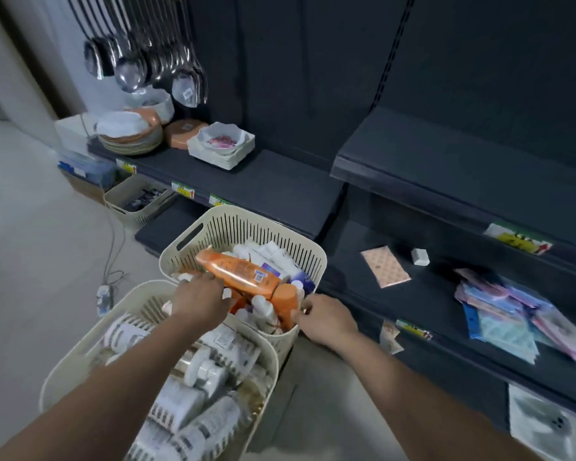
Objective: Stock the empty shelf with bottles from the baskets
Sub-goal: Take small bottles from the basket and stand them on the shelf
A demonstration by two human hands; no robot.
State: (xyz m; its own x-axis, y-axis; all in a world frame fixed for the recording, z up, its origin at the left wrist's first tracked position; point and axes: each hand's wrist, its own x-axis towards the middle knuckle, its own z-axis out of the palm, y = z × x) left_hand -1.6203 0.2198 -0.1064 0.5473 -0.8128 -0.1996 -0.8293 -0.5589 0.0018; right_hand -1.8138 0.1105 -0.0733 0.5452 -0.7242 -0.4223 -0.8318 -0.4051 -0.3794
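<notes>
Two cream slotted baskets stand on the floor before the dark shelving. The far basket holds white bottles, and a large orange bottle lies slanted on top of them. The near basket is full of white bottles. My left hand reaches into the far basket, fingers spread over the bottles and touching the orange bottle's side. My right hand is at that basket's right rim, beside the orange cap, with its fingers curled on the rim. The empty shelf board is up on the right.
The shelf behind the baskets carries stacked plates and bowls at its left end, with ladles hanging above. The lower right shelf holds coloured packets. A third basket and a cable are at the left.
</notes>
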